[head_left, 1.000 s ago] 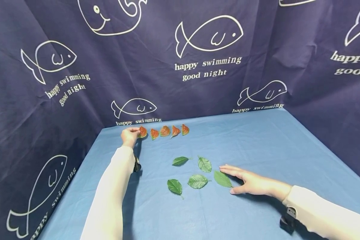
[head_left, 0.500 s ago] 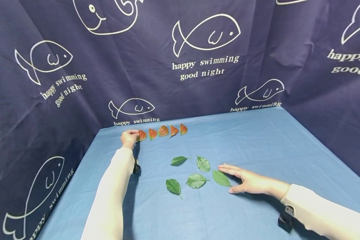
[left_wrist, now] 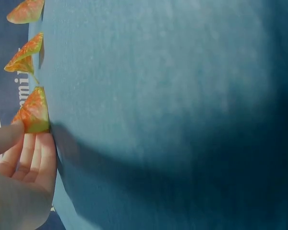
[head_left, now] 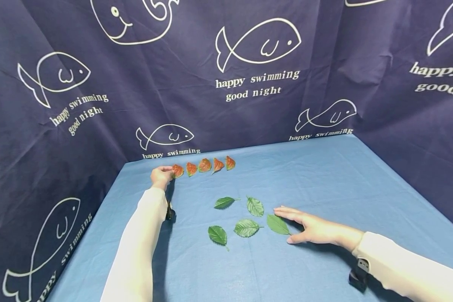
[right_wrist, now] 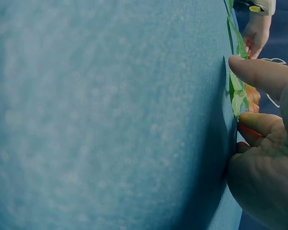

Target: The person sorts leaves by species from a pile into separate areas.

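Observation:
At the far left of the table, my left hand pinches a red-orange leaf with green edges. The left wrist view shows the thumb on this leaf and the other fingers behind it. Further red-orange leaves lie in a row to its right. My right hand lies low at the right, fingers stretched out and thumb spread. A green leaf is between its fingertips and thumb; whether they touch it I cannot tell.
Several more green leaves lie mid-table, among them a ribbed one and a darker one. Blue cloth covers the table. A dark blue curtain with white fish drawings rises behind the back edge and along both sides.
My left hand has brought the red-orange leaf slightly nearer, level with the row. The head view has shifted a little. My right hand has stayed beside the green leaf.

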`<state>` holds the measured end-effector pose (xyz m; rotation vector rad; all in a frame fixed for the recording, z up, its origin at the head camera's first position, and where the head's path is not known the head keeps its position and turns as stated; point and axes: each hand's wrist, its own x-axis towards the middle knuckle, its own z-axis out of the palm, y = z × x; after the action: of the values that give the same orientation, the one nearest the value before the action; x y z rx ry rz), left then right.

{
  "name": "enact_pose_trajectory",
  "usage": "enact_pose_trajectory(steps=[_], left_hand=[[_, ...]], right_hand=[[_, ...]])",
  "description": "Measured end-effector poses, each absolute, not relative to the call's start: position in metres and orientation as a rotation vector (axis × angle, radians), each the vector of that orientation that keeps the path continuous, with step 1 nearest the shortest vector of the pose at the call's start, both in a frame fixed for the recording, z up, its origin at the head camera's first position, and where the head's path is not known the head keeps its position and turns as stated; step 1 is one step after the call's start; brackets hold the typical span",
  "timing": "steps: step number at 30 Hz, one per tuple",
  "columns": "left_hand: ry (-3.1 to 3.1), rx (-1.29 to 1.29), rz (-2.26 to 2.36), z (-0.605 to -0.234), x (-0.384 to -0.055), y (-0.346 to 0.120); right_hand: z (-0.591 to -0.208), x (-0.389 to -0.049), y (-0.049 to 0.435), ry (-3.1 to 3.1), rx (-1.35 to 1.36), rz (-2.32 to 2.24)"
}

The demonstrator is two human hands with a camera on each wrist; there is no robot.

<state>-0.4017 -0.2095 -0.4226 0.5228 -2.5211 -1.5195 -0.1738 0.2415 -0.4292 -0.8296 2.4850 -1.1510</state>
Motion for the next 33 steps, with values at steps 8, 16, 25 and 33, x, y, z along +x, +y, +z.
enact_pose_trajectory(steps=[8,16,25,33], left_hand=[[-2.480,0.437,-1.725,-0.426,-0.403,-0.219],[-2.422,0.348,-1.898,-0.447,-0.421,-0.245],[-2.544,0.328,-1.765,-0.418,-0.384,-0.238],[-2.546,0.240,-1.744,-0.416,-0.375,-0.240]], right_hand=[[-0.429,-0.175,0.241,2.492,-0.833,-1.148],[-0.429,-0.175,0.241,2.486,-0.827,-1.142],[-0.426,-0.177,0.240,2.470,-0.795,-1.123],[-0.429,-0.177,0.237,2.499,-0.751,-1.110]])
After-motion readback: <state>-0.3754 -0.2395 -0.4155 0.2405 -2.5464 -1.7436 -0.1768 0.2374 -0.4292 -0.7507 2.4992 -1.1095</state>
